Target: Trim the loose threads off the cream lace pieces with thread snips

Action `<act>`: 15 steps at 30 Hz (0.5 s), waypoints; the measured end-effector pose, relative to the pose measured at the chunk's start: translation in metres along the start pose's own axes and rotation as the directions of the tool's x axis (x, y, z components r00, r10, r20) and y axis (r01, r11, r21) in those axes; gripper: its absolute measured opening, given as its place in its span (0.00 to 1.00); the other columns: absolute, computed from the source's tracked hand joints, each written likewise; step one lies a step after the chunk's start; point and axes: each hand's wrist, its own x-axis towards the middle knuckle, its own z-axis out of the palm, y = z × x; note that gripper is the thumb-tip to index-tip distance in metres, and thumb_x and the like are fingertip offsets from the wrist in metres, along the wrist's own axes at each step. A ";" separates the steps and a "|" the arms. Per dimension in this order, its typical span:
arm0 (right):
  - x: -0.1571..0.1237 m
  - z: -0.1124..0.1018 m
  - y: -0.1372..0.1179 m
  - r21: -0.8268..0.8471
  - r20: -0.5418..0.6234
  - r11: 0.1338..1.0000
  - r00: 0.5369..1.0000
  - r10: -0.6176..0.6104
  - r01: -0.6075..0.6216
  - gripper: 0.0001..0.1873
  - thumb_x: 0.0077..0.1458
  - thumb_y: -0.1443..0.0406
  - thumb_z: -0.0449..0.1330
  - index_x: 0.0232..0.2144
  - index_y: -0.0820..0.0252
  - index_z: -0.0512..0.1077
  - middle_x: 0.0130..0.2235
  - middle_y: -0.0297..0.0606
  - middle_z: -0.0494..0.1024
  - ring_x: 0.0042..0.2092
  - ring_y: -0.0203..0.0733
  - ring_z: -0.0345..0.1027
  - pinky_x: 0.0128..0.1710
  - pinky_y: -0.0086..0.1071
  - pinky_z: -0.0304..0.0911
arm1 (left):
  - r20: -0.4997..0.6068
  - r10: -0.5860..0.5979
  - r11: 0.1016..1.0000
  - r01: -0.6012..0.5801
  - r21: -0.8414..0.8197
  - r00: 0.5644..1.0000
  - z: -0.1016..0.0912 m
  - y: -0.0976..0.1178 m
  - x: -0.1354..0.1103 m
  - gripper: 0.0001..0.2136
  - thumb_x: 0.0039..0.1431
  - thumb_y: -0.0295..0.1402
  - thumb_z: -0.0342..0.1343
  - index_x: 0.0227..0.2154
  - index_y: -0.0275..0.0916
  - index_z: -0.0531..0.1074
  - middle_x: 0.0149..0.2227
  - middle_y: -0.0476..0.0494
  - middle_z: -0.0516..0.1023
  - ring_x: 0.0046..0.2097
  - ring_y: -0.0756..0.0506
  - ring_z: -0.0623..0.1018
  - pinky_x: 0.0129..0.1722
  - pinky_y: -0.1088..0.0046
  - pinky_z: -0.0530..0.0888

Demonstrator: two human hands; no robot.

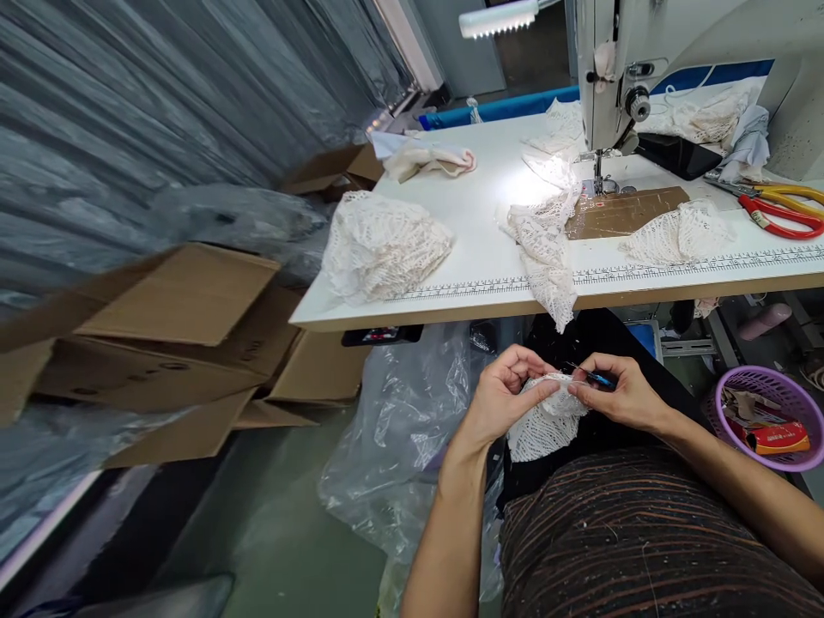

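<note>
My left hand (pixel 508 390) is closed, pinching the top edge of a small piece of white lace fabric (pixel 544 425) held over my lap. My right hand (pixel 618 393) is closed too, pinching the same edge and gripping a small blue-handled tool (pixel 596 377), probably thread snips. The lace hangs down between both hands in front of the white sewing table (pixel 476 257). A sewing machine (pixel 618 77) stands on the table at the upper right.
Piles of lace (pixel 383 245) (pixel 675 236) lie on the table, one piece (pixel 547 249) draped over its front edge. Red and yellow scissors (pixel 782 210) lie at the right. Cardboard boxes (pixel 173 335) and a clear plastic bag (pixel 405 421) are on the left, a purple basket (pixel 769 412) on the right.
</note>
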 end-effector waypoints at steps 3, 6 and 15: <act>0.000 0.001 -0.001 0.015 -0.003 1.000 1.000 0.013 -0.013 0.16 0.48 0.53 0.65 0.24 0.59 0.69 0.22 0.28 0.64 0.24 0.31 0.52 0.23 0.27 0.53 | 0.016 -0.022 0.999 0.023 -0.027 1.000 0.001 0.000 0.000 0.22 0.42 0.39 0.73 0.35 0.38 0.69 0.31 0.45 0.84 0.33 0.47 0.81 0.36 0.73 0.74; 0.001 0.002 -0.002 0.030 -0.005 0.999 1.000 0.012 -0.012 0.16 0.47 0.54 0.64 0.23 0.59 0.68 0.21 0.27 0.63 0.24 0.31 0.51 0.23 0.28 0.52 | 0.021 -0.026 1.000 0.026 -0.015 0.999 0.001 0.001 -0.001 0.22 0.43 0.38 0.73 0.37 0.38 0.68 0.31 0.45 0.84 0.34 0.47 0.81 0.37 0.72 0.74; 0.003 -0.001 0.000 0.095 -0.012 0.995 0.999 0.035 -0.034 0.21 0.45 0.49 0.68 0.23 0.59 0.68 0.20 0.25 0.60 0.24 0.31 0.49 0.24 0.28 0.49 | 0.089 0.038 0.998 -0.042 0.044 0.995 0.000 -0.005 0.000 0.19 0.46 0.39 0.71 0.40 0.37 0.76 0.33 0.44 0.83 0.35 0.47 0.80 0.37 0.73 0.74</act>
